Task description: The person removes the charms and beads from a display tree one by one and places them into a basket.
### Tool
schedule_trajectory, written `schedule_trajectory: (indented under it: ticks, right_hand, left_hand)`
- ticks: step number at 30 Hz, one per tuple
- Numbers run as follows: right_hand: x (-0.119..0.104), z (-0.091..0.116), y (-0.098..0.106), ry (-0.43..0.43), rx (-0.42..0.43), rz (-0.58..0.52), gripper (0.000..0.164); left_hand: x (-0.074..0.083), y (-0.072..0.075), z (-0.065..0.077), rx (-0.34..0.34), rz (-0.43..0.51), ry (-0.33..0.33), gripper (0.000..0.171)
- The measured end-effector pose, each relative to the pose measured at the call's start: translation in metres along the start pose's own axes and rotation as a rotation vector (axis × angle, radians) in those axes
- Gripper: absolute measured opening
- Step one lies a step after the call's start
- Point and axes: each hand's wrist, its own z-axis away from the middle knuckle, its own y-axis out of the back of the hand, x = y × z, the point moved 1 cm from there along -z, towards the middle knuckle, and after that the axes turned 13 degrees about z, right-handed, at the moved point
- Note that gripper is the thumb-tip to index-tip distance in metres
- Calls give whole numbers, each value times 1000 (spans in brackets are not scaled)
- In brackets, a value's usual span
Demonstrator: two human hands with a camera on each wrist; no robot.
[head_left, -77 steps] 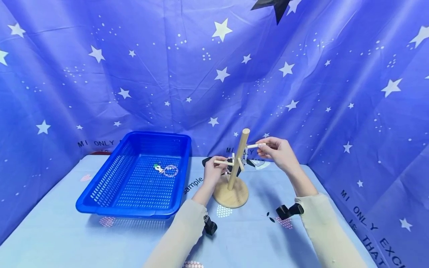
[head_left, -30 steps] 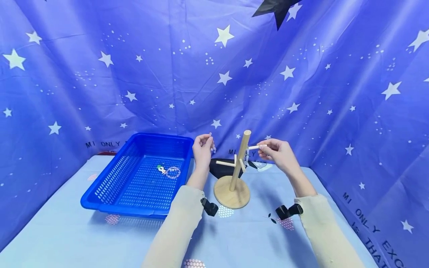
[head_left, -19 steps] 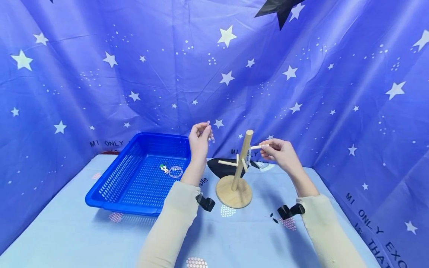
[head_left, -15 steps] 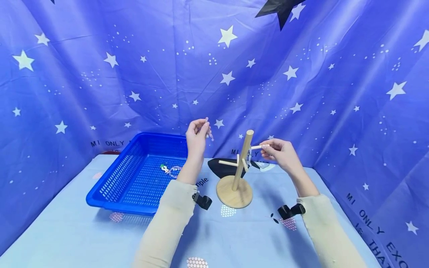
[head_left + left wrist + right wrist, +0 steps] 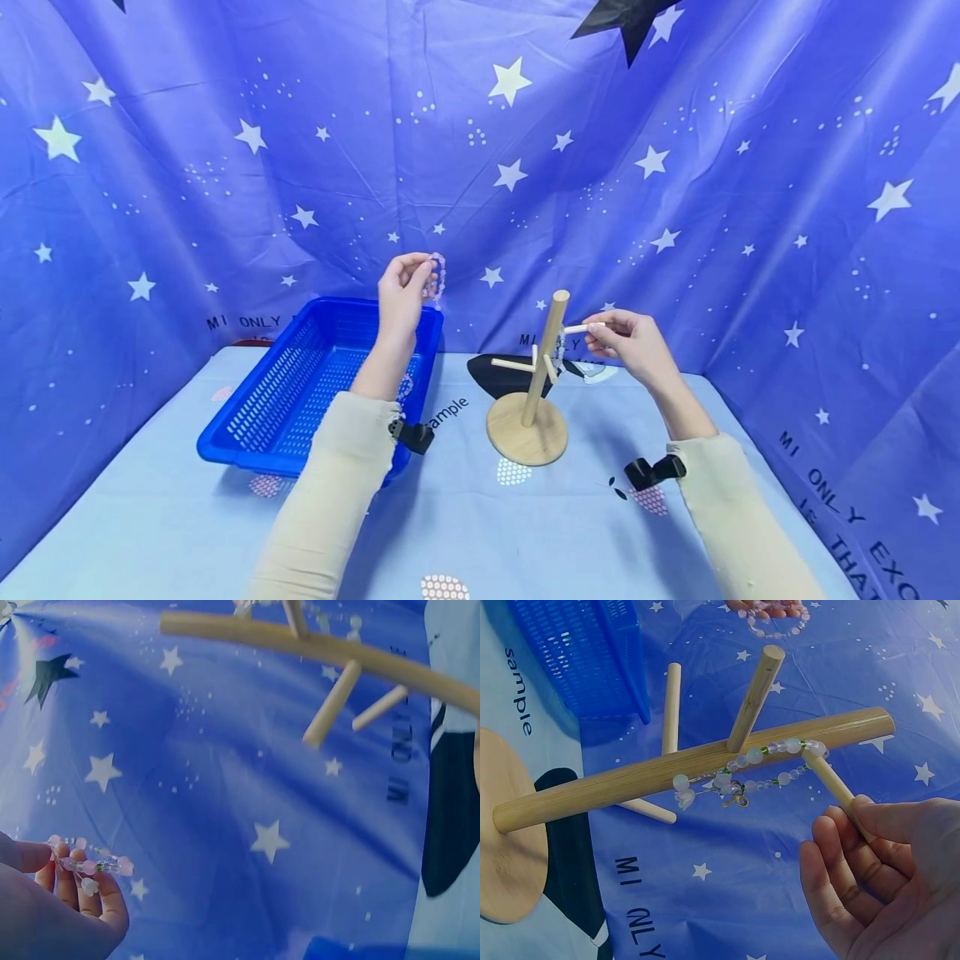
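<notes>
Pinched between thumb and fingers of my left hand [image 5: 402,287] is a pink beaded bracelet [image 5: 90,865] with clear beads and a small white charm. The hand is raised over the right side of the blue basket [image 5: 213,450]. My right hand [image 5: 626,337] pinches the end of a peg [image 5: 836,785] on the wooden stand [image 5: 543,367]. From that peg, close to the post, hangs a bracelet [image 5: 754,757] of pale and green beads with a small metal charm. Inside the basket, another beaded bracelet [image 5: 406,386] shows partly past my left forearm.
The stand's round base [image 5: 525,450] rests on a light blue patterned cloth [image 5: 570,533], right of the basket. Its other pegs, such as the left one [image 5: 513,364], stick out bare. A blue starry curtain [image 5: 450,150] hangs behind and at the sides.
My left hand has drawn away from the stand's left peg with the pink bracelet, going up and left to the basket. My right hand keeps its pinch on the peg.
</notes>
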Motion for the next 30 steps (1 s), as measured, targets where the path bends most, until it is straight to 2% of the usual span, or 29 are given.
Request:
schedule_trajectory:
  ticks: [6,19,24,30]
  right_hand:
    - [1,0,0,2,2,-28,36]
    - [1,-1,0,-11,0,2,34]
    - [1,-2,0,-16,-2,6,34]
    - [0,-1,0,-29,-5,-2,35]
  left_hand:
    - [6,22,-10,26,-42,30,8]
    - [3,71,-22,74,-172,65,9]
    - [0,87,-28,63,-240,92,13]
    - [-13,109,-33,48,-357,87,26]
